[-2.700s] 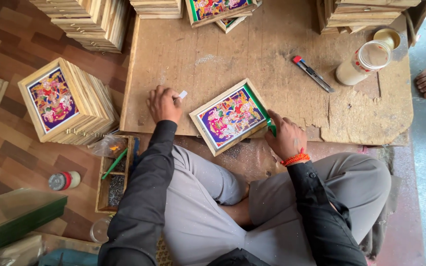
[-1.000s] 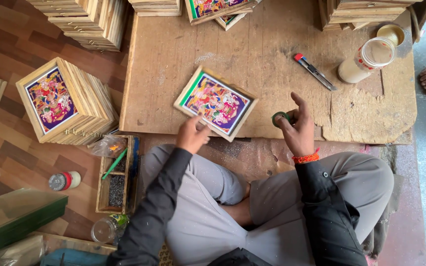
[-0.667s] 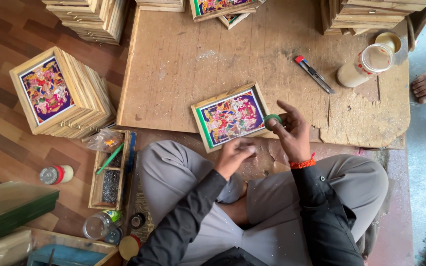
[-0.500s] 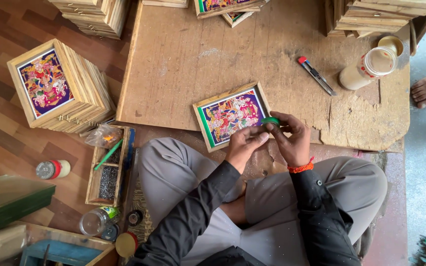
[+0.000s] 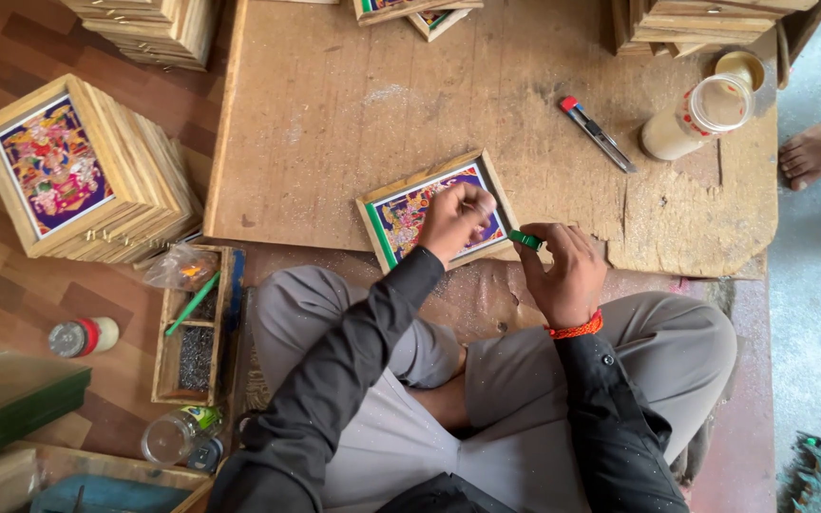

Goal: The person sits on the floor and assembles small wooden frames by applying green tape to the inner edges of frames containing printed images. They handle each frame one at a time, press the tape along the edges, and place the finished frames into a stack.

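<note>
Your left hand sits on the framed picture, fingertips bunched together, pinching something too small to make out. Your right hand grips a green-handled tool right at the frame's right edge. The frame lies near the front edge of the wooden board. A finished-looking stack of frames sits to your left, more stacks up top, so you look mid-batch.

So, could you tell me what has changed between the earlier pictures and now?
The left hand came off the board, drew back toward the lap, and now rests on the framed picture, which was turned meanwhile. The right hand still holds a small green tool at the frame's edge. The stack of frames, bottle and cutter stayed put.
</note>
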Motion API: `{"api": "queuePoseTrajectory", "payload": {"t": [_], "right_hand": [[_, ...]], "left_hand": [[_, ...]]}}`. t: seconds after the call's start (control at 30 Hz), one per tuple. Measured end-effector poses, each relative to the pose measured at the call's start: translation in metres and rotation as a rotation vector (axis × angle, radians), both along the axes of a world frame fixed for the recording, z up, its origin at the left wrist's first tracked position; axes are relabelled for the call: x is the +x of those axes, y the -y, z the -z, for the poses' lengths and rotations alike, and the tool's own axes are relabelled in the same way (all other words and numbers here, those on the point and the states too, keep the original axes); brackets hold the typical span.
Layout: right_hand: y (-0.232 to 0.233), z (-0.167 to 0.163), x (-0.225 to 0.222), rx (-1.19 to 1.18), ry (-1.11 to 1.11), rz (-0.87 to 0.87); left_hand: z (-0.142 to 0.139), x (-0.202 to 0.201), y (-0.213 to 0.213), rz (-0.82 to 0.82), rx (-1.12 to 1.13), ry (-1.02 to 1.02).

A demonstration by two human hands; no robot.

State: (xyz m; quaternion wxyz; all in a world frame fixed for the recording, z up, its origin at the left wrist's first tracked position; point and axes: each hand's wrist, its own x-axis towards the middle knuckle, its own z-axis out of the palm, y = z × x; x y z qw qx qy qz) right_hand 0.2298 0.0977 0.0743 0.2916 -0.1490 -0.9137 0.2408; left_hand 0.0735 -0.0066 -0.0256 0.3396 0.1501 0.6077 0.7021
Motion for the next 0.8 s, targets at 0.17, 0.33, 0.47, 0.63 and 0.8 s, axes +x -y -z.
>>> {"api": "queuePoseTrajectory", "payload": {"t": [0.17, 0.33, 0.47, 0.63, 0.8], "right_hand": [[-0.005, 0.01, 0.001, -0.48, -0.107, -0.003], [0.003, 0.011, -0.001, -0.29, -0.131, -0.088], [0.018, 0.01, 0.001, -0.238, -0.147, -0.162], [0.044, 0.011, 0.003, -0.205, -0.088, -0.233], [0.095, -0.046, 0.033, -1.023, 0.096, -0.485]], "left_hand": [[-0.012, 0.009, 0.004, 0.089, 0.079, 0.224], [-0.016, 0.054, 0.019, 0.017, 0.186, 0.174], [-0.009, 0.066, 0.037, -0.116, 0.228, -0.018], [0.014, 0.072, 0.071, -0.063, 0.193, 0.176], [0.039, 0.084, 0.098, -0.082, 0.232, 0.11]]}}
